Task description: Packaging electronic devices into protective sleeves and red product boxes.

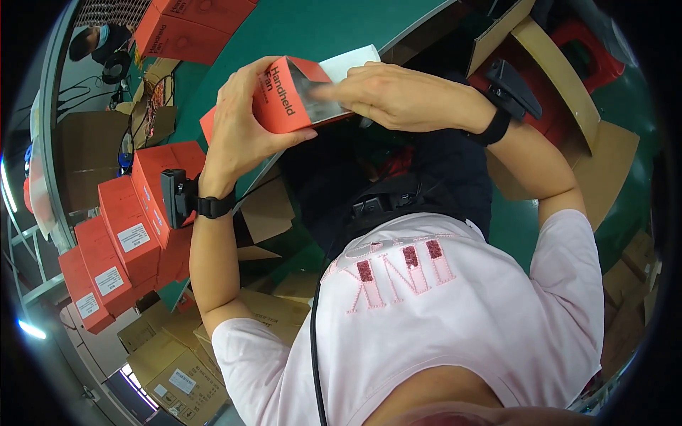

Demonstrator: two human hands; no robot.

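My left hand [238, 124] is wrapped round a red cardboard box [273, 106] above the green table's edge. Its thumb lies along the box's lower side, and the other fingers go behind. The box is tilted, with its open end toward the right and a greyish inside showing. At that opening is my right hand [405, 96], its index finger stretched toward the inside and smeared by motion. A white flap or sheet [355, 60] sticks out behind the right hand; whether the fingers grip it or anything else is hidden.
A row of red boxes [131, 227] stands at the left; more red boxes [188, 32] sit at the far left of the green table [305, 28]. An open brown carton [558, 78] is at the right. Cartons [185, 373] stack at lower left. Another person [99, 46] is far left.
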